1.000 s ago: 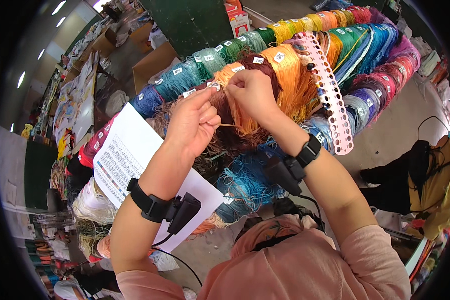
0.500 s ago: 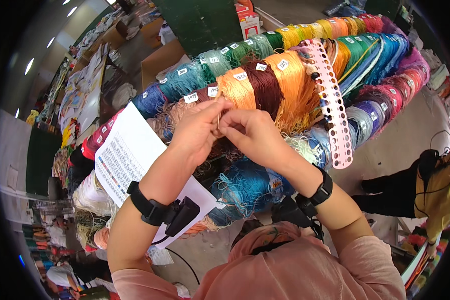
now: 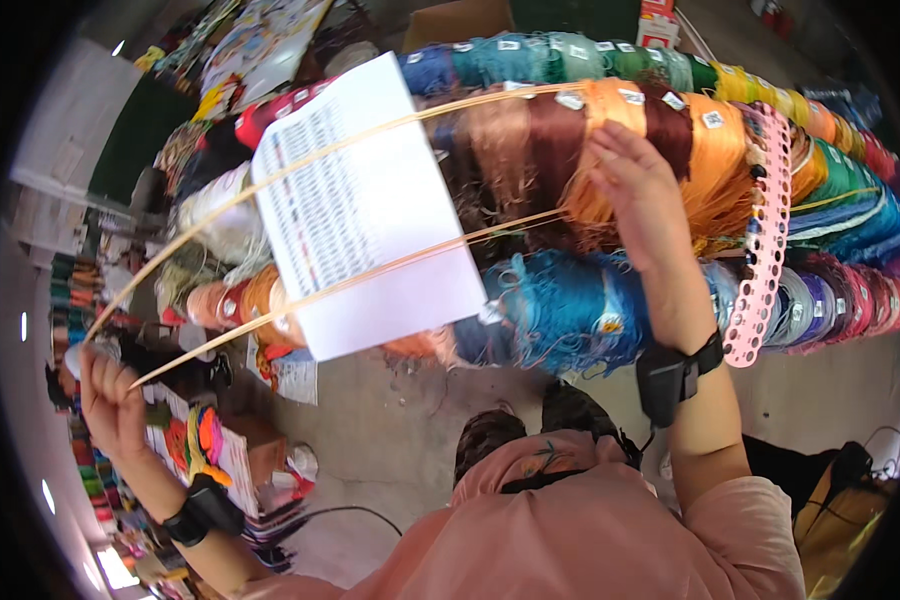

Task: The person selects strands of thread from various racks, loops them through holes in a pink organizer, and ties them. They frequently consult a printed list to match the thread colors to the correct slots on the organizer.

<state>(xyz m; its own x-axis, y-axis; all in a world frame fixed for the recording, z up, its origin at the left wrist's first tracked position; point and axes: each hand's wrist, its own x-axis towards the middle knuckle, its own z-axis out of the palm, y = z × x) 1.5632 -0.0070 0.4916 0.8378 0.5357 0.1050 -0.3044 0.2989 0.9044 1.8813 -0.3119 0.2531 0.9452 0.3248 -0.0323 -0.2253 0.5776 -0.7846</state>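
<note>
At the far left my left hand [image 3: 115,405] is closed round the end of a long loop of pale orange thread [image 3: 202,222]. Two stretched bundles of that thread run right, over a printed white sheet [image 3: 425,262], to a light orange hank [image 3: 602,98] on the rack. My right hand [image 3: 642,185] rests beside this hank, fingers stretched out and a little apart, fingertips at its threads. Dark maroon hanks [image 3: 555,140] hang on its left, and a deeper orange hank [image 3: 715,150] is to the right. Small white labels sit on the hanks.
A pink strip with rows of holes [image 3: 760,250] hangs across the rack, right of my right arm. Nearer to me are tangled blue hanks [image 3: 560,305]. Green hanks [image 3: 625,65] line the far row. At the right edge, a cable lies near a yellow-brown cloth [image 3: 855,510].
My left hand has gone from beside my right hand to the far left, drawing the thread out into a long loop. My right hand's fingers have opened. The view has shifted left.
</note>
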